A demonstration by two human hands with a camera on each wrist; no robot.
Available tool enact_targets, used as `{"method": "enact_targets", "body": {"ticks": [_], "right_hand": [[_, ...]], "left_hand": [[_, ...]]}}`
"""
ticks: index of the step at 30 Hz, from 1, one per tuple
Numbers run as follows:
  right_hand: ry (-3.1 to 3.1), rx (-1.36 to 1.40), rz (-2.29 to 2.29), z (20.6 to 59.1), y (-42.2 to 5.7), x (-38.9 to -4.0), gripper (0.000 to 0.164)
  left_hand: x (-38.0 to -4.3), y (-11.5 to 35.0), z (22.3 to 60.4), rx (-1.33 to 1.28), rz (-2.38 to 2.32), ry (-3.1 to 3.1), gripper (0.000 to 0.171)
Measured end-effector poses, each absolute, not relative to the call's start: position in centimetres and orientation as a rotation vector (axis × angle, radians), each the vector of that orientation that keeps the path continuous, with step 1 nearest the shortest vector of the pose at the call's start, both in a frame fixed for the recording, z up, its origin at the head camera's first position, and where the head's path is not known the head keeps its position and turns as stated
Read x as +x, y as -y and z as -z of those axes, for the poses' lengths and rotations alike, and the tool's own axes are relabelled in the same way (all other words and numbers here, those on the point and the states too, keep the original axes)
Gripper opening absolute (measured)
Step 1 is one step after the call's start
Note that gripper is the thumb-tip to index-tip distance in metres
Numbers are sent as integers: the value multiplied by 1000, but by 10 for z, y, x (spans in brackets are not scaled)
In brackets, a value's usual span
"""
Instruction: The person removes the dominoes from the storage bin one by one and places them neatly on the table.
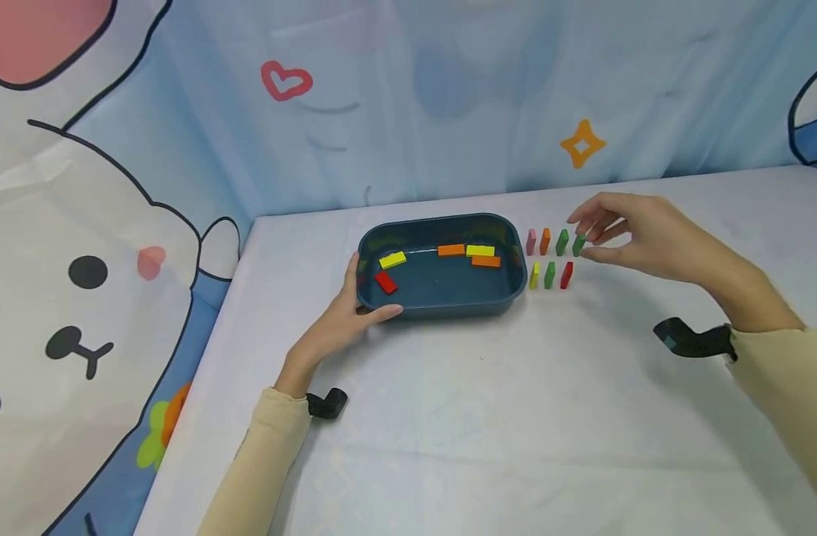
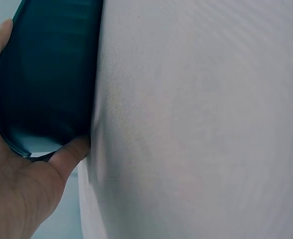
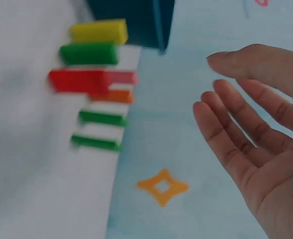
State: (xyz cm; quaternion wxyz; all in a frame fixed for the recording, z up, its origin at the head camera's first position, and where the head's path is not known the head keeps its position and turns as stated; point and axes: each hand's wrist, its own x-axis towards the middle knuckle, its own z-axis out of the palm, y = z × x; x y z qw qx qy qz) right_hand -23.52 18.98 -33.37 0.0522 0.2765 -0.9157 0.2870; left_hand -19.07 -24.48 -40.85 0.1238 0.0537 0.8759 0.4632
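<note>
over on the white table [image 1: 482, 417] sits a dark tray [image 1: 442, 289], gripped at its left end by the left hand [image 1: 344, 320]; the right hand [image 1: 656, 234] looks empty — loosely bent — just beside seven standing blocks [image 1: 566, 275], right of the tray; five lying blocks [image 1: 385, 282] are inside it.

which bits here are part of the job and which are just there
Seemingly in the job:
tray, gripped by the left hand
five blocks inside it
seven standing blocks beside it, near the right hand

Just there:
printed backdrop
black wrist cameras
white-covered table, merely the surface
</note>
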Motion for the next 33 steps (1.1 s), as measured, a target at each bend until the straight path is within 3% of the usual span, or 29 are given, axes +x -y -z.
{"method": "enact_targets", "body": {"ticks": [8, 17, 26, 33], "right_hand": [[2832, 1071, -906, 298, -121, -253, 26], [2928, 1457, -742, 315, -49, -286, 17], [3098, 1485, -521, 325, -19, -305, 24], [3268, 1453, -290, 335, -13, -313, 39]], "left_hand": [[-191, 246, 410, 175, -1391, -2564, 123], [-184, 247, 416, 179, -1446, -2549, 124], [-180, 241, 410, 165, -1445, -2544, 122], [-179, 235, 407, 161, -1413, -2556, 124]]}}
